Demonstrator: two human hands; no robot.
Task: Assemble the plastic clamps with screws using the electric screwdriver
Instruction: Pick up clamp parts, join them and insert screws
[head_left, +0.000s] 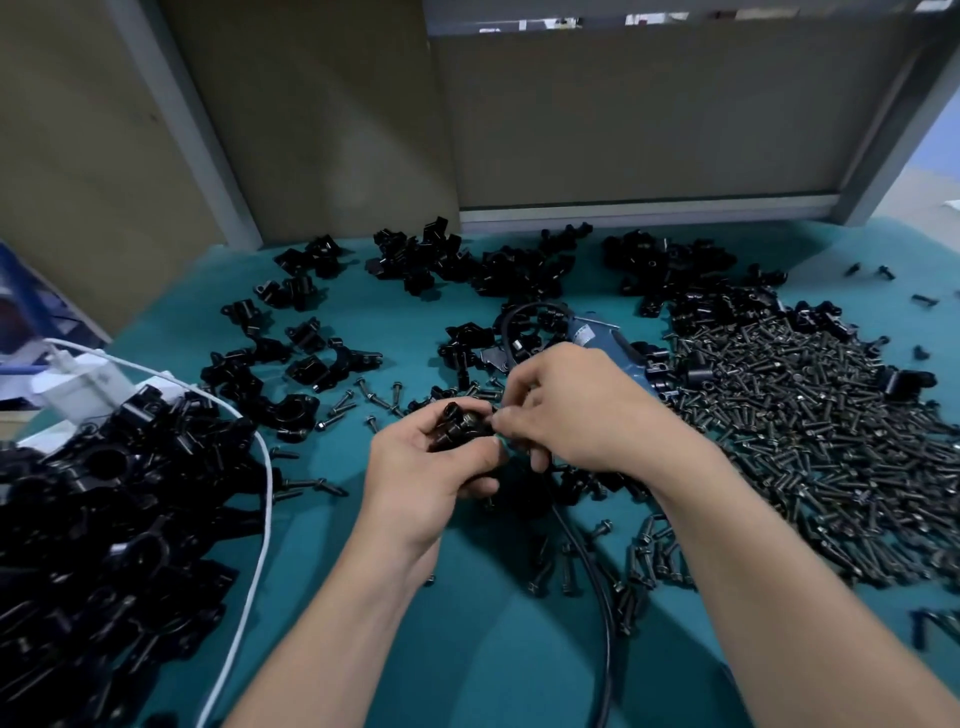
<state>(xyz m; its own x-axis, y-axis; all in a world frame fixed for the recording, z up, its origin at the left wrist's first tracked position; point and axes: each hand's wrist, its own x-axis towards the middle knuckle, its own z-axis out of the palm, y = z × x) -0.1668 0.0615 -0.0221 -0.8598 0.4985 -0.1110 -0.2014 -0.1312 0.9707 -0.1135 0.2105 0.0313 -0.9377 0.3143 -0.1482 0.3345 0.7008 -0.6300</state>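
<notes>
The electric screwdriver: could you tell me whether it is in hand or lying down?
The electric screwdriver lies on the table, beyond the right hand; neither hand grips it.

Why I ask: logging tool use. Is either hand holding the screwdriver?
No, the screwdriver lies on the table beyond the right hand; the left hand grips a clamp.

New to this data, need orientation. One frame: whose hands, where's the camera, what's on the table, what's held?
No robot: a person's bare hands, filmed by one wide-angle camera on their head, looking down. The left hand grips a black clamp; the right hand pinches at its edge, perhaps seating a screw, too small to tell. On the teal table: a screw pile on the right, loose clamp parts at the back, a clamp heap on the left. The blue electric screwdriver lies unheld beyond the hands.
</notes>
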